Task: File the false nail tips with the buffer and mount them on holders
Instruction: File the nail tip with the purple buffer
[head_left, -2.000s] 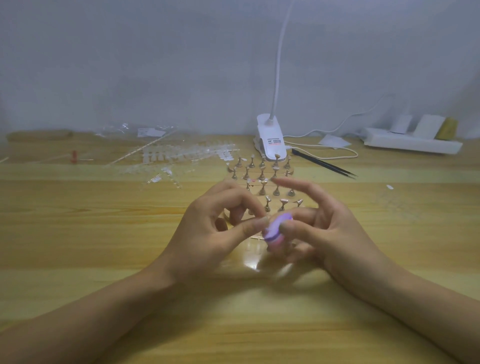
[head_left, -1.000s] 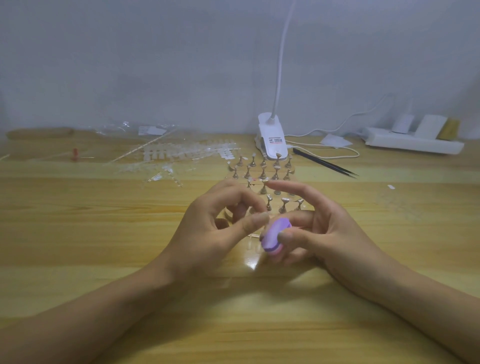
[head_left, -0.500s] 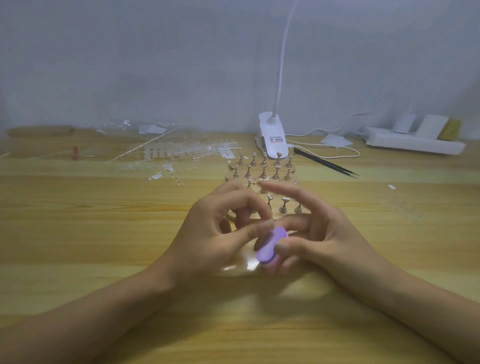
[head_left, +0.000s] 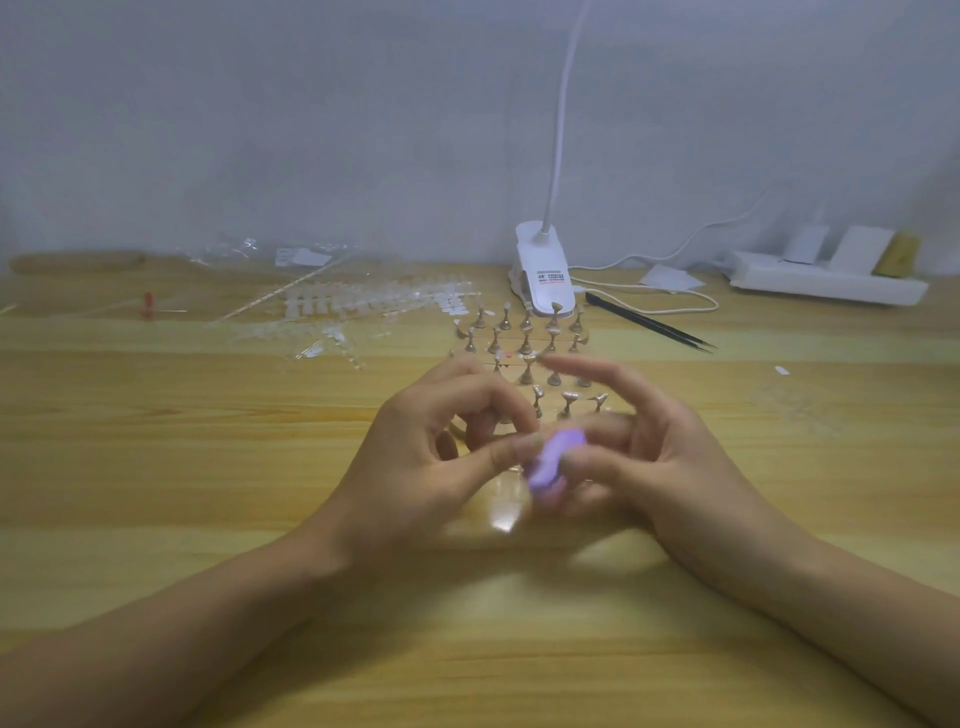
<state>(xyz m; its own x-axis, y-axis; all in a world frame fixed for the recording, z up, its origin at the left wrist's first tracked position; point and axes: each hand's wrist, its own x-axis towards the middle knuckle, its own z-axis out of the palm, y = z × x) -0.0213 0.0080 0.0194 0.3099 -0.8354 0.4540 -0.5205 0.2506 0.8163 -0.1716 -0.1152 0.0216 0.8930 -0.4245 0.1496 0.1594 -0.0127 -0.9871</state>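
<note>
1. Since half a second ago, the purple buffer (head_left: 553, 460) has slid back up toward the left thumb.
2. The right hand (head_left: 670, 467) pinches it, forefinger raised.
3. The left hand (head_left: 426, 462) has its thumb and forefinger curled together at the buffer; whether they hold anything is blurred.
4. Both hands are just in front of the holders (head_left: 524, 340).

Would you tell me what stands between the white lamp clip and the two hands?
Rows of small holders stand there, the nearest partly hidden behind the fingers, as the head view shows.
</note>
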